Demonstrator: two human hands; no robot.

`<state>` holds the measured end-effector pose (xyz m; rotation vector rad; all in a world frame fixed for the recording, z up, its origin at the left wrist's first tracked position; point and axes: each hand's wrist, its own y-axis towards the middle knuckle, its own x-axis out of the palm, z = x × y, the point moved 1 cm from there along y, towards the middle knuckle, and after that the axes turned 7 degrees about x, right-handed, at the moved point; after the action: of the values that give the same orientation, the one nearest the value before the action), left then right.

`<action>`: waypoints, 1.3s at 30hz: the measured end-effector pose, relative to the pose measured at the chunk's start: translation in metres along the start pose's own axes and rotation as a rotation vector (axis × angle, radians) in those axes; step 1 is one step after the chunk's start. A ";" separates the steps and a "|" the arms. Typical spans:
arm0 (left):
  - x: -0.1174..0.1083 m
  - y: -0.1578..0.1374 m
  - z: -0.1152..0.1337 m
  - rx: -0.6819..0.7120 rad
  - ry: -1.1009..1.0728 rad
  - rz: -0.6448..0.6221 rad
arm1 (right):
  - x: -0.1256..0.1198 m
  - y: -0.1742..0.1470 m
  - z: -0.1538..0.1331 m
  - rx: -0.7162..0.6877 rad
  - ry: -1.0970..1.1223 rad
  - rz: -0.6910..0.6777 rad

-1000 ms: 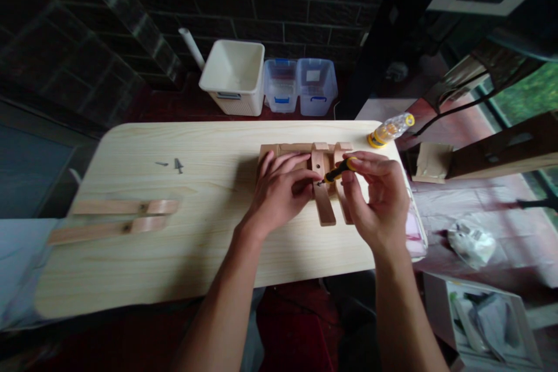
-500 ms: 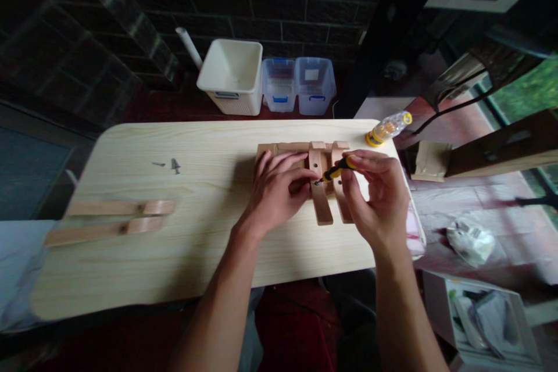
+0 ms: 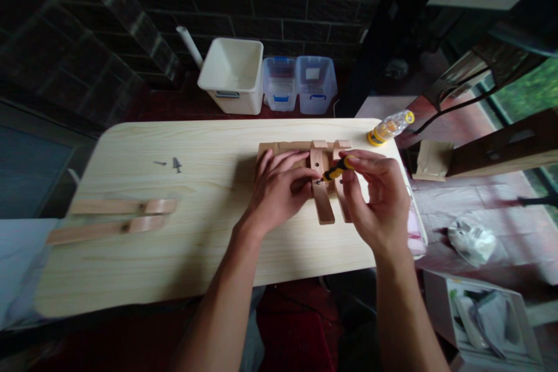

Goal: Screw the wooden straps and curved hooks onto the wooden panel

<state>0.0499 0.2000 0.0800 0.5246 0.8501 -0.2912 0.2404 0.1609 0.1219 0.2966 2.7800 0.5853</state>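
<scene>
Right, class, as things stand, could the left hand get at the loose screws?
Probably yes: nothing stands between the left hand and the loose screws, and the two separate wooden pieces lie off that path. It would first have to leave the wooden assembly.

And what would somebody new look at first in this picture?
Probably the short yellow-and-black screwdriver in the person's right hand, its tip at a brown wooden strip over the right half of the pale wood-grained tabletop. Next, perhaps, the big open cream plastic bin beyond the tabletop's far edge.
</scene>
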 end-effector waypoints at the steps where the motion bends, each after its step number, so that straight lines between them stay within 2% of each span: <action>1: 0.000 0.000 0.000 -0.001 0.000 -0.003 | 0.000 0.000 0.002 -0.003 -0.005 0.011; 7: 0.000 0.000 -0.001 0.009 0.002 0.000 | -0.001 0.002 0.005 -0.024 -0.014 0.042; 14: 0.002 0.000 -0.002 0.013 0.000 0.008 | 0.000 -0.001 -0.004 -0.001 0.004 -0.044; 22: 0.002 -0.001 -0.002 0.013 0.004 0.004 | 0.001 0.002 0.006 -0.015 -0.012 0.037; 30: 0.000 -0.001 0.000 0.004 0.008 -0.013 | 0.000 0.000 0.001 -0.013 -0.023 -0.004; 36: 0.001 -0.001 0.000 0.000 0.013 -0.017 | -0.002 0.002 0.008 -0.009 -0.054 0.067; 39: 0.001 0.000 0.000 0.003 0.013 -0.011 | -0.002 0.002 0.006 -0.008 -0.049 0.060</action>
<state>0.0501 0.1998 0.0792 0.5255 0.8653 -0.2997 0.2442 0.1647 0.1183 0.3885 2.7288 0.5955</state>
